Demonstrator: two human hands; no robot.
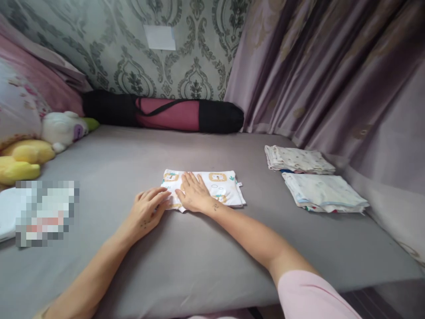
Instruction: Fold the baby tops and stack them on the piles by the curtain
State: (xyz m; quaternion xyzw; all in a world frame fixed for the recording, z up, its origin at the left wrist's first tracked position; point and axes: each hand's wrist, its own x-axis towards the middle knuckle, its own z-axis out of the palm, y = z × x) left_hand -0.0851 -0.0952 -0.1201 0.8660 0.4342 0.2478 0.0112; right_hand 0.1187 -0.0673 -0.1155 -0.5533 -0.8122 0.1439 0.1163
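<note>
A folded white cloth (226, 188) with orange lion faces and small green leaf prints lies flat on the grey bed sheet in front of me. My right hand (194, 192) rests palm down on top of it, fingers stretched out and a little apart. At the cloth's left edge is my left hand (151, 206). Its fingers are curved over that edge with the thumb close by, and they seem to grip it lightly. The fingertips' underside is hidden.
To the right lie two folded stacks of fabric, a dotted cream stack (299, 159) and a pale stack (325, 192). A black and maroon roll bag (169, 113) lies along the wall. Plush toys (63, 128) and a blurred-out item (46, 212) are on the left.
</note>
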